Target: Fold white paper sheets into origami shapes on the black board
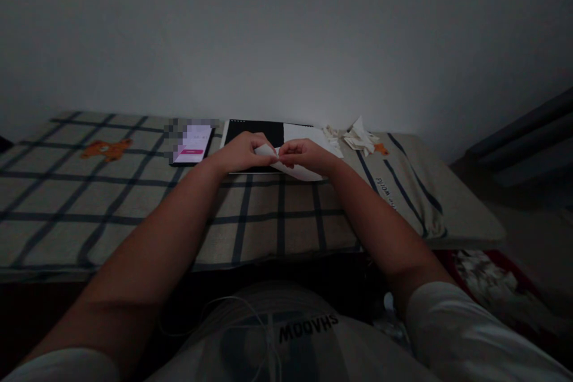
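Both my hands meet over a black-and-white pad at the far edge of the checked cloth. My left hand is closed, pinching a small piece of white paper. My right hand is closed too, gripping the same paper at its right side. A further white sheet lies under my right hand on the pad.
A phone with a lit screen lies left of the pad. A heap of torn paper scraps sits to the right near the wall. A red bin with scraps is on the floor at lower right. An orange bear print marks the cloth.
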Tool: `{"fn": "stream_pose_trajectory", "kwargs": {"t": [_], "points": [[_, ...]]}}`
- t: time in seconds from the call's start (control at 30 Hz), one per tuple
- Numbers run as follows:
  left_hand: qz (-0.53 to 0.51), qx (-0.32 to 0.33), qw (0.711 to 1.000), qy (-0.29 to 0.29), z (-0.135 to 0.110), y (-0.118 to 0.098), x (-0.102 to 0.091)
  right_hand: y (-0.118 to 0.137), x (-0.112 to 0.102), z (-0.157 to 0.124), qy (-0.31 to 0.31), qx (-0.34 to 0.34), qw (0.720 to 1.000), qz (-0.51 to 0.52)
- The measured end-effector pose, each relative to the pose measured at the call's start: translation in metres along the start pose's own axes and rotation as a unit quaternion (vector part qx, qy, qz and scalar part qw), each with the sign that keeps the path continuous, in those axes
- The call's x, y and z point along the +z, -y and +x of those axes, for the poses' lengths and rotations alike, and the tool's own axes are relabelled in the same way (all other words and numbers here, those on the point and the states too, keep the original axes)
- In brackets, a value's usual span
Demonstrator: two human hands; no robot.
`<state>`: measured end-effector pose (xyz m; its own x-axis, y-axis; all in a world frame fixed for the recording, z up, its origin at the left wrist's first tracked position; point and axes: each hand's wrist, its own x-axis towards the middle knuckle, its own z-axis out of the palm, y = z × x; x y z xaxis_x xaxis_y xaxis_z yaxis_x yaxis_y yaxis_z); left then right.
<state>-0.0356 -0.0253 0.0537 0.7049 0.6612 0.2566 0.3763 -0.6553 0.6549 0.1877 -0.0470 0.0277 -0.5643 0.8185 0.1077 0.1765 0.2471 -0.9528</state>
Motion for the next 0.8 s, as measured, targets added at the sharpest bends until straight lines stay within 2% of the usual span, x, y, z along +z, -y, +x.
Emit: {"fn": "stream_pose_trajectory", "kwargs": {"t": [0.27,0.4,0.8], "points": [[0.003,-0.02,0.999,-0.031,-0.0003,-0.002,0.0002,0.0056,0.0056,0.0015,-0.044,-0.034,0.998,0.015],[0.01,-0.037,0.999,-0.039,-0.0006,-0.0036,-0.0013,0.0055,0.001,-0.0005,-0.026,-0.02,0.999,0.02],[0.007,-0.049,0.999,-0.013,-0.0012,-0.008,-0.0002,0.0054,0.0005,-0.0025,-0.003,0.011,1.0,-0.004]]}}
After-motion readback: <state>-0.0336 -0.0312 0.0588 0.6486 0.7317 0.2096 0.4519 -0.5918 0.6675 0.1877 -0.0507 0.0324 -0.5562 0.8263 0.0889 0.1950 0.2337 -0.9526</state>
